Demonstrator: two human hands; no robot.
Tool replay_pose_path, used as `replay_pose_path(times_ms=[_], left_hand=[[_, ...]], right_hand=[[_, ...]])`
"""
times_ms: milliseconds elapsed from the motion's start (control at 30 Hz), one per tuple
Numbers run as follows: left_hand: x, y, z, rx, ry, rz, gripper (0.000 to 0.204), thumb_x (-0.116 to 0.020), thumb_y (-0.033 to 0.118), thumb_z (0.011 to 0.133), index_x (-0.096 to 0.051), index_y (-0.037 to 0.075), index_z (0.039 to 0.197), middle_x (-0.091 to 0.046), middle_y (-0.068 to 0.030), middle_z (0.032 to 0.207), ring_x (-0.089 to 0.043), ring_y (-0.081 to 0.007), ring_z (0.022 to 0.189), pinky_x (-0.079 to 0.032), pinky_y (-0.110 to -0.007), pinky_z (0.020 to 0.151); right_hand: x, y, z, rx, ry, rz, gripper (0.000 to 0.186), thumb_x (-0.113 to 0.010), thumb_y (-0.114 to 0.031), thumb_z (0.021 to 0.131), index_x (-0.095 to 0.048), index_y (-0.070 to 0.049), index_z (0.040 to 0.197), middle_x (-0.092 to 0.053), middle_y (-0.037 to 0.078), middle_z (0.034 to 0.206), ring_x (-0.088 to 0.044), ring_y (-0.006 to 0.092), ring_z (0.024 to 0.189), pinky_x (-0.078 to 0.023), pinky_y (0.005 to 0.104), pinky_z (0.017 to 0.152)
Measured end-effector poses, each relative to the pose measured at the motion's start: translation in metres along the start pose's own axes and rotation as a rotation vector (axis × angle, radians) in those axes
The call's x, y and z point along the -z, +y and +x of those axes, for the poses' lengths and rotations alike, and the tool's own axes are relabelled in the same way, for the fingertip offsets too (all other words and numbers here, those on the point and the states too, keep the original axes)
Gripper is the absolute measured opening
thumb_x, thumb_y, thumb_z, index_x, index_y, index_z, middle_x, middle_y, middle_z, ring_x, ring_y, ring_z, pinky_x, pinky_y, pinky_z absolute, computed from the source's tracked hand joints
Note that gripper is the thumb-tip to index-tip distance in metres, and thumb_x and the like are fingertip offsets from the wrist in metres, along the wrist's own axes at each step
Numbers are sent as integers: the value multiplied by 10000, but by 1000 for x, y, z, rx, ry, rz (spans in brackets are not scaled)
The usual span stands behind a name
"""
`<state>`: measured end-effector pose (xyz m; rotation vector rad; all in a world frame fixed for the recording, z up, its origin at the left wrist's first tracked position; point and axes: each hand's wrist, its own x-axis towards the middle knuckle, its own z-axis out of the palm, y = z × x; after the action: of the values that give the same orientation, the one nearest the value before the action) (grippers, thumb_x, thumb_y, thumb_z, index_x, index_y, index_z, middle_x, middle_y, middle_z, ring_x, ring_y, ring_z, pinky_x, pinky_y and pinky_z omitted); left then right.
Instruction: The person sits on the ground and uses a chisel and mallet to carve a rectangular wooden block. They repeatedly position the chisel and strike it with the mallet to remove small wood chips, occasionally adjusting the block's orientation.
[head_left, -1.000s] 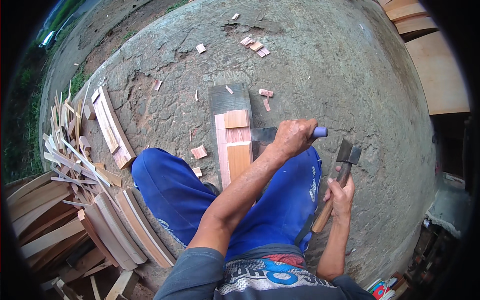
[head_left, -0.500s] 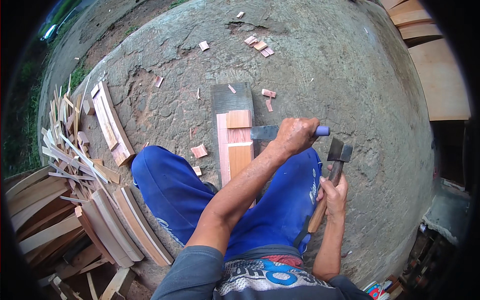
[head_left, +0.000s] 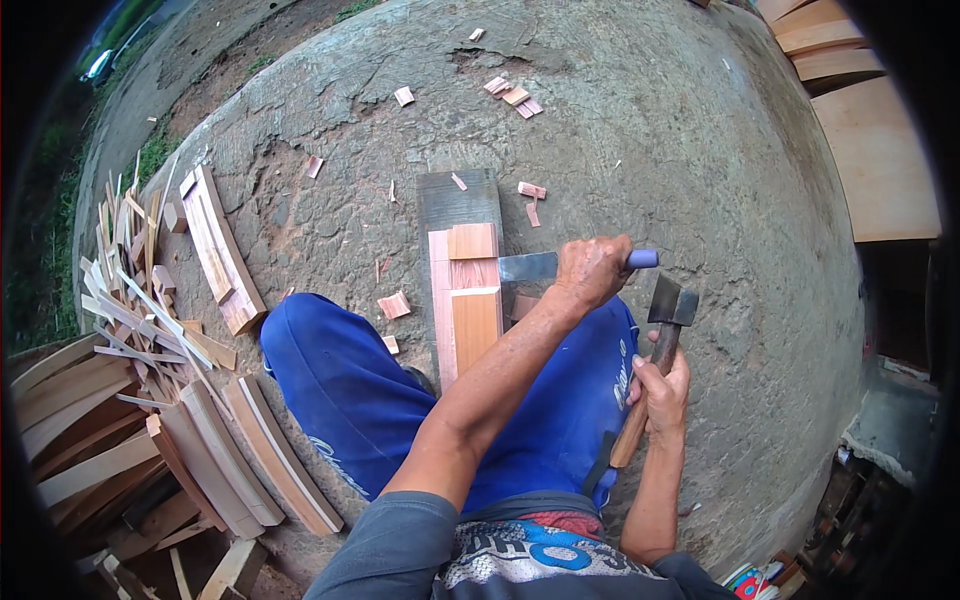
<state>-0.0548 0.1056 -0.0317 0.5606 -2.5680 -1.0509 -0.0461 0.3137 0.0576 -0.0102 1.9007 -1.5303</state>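
Lying in a heap at far left are thin wooden offcuts [head_left: 150, 322], with curved boards [head_left: 80, 395] piled below them. Just right of these, a long notched piece [head_left: 222, 252] rests on the rough ground [head_left: 700, 180], and two curved strips [head_left: 285, 455] lie nearer the person's blue trousers [head_left: 340, 375]. Small pinkish chips [head_left: 395, 305] are scattered farther along. Between the knees, a dark plank [head_left: 455, 200] carries the notched workpiece [head_left: 440, 290], whose pink recess sits between two raised orange-brown blocks. At its right edge is the flat blade of a purple-handled chisel [head_left: 528, 267]; whether they touch, I cannot tell. The left hand [head_left: 596, 272], reaching across, has its grip closed round that tool. Farther right, the right hand [head_left: 662, 392] has its grip wrapped about the wooden handle of a hammer [head_left: 672, 303], dark head up. Pale panels [head_left: 875, 155] stand at the far right.
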Motion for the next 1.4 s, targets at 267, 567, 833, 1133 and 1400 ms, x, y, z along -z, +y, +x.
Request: replay_pose_path(times_ms=[267,567,833,1133,1400], left_hand=[[4,-3,2,-38,-54,-6,137,-721,227,867,-683,96,874,-740,-175,781,-745,-391,739,-581,-505,632],[2,-7,-3,-24,56,-21,149,-731,225,867,-648,102,857,-726,-155,751,-737,-387,720,-580,-510,640],[9,-13,-1,-67,11,-62,168,-734,253,869,-664,100,865,-724,-157,751,-731,-401,728,-578,-525,659],[7,-16,-4,-42,-16,-39,150,-725,244,864,-669,104,853,-727,-172,765,-725,-414,736,-572,-533,663],[-1,-32,1,13,-9,63,194,-746,288,876,-669,112,847,-724,-143,763,-732,-383,728,-568,-510,628]], right_hand=[[9,5,4,12,-7,-1,564,-685,-71,905,-451,65,1400,-574,30,755,-539,94,512,-471,260,460],[8,-1,-3,17,14,-5,556,-681,-51,911,-454,81,1401,-570,24,723,-540,90,523,-461,257,478],[5,-30,6,153,15,-102,584,-656,-48,923,-436,61,1453,-559,23,772,-538,87,535,-466,259,476],[0,-42,43,201,-178,-451,425,-657,-42,926,-527,0,1328,-583,35,787,-532,87,530,-449,281,482],[-1,-26,60,214,-136,-605,411,-679,-94,900,-554,-7,1282,-608,62,800,-612,142,618,-515,338,573]])
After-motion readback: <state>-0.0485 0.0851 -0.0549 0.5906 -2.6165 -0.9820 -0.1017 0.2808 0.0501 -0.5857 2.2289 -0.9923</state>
